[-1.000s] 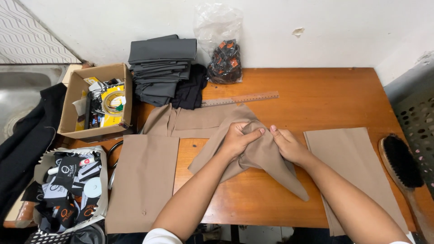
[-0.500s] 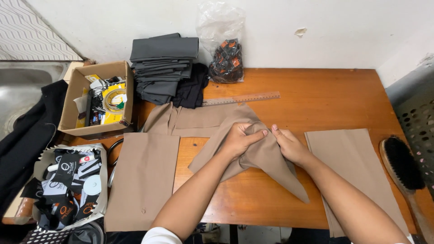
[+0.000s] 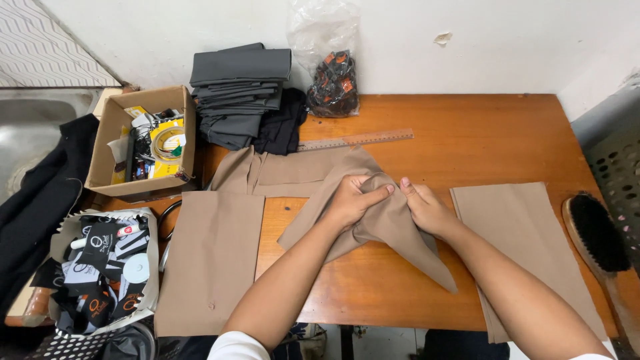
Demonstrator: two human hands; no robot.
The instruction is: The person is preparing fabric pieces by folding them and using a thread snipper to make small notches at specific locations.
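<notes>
Currently both hands on the bunched tan cloth (image 3: 387, 227) at the middle of the wooden surface (image 3: 480, 140). Left hand (image 3: 353, 200) fingers curled, gripping a fold; right hand (image 3: 427, 210) fingers pinching the cloth just beside it. Flat tan panels lie left (image 3: 210, 260) and right (image 3: 527, 247). Ruler (image 3: 357, 140) behind, brush (image 3: 597, 233) at far right.

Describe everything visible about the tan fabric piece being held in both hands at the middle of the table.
The crumpled tan woven fabric piece lies bunched at the middle of the orange-brown wooden table, one long pointed corner trailing toward the near right edge. It looks matte and thin, with soft folds. The left hand grips its gathered top, fingers curled over the bunch; the right hand presses its right side. Its far edge overlaps another tan piece lying behind.
</notes>
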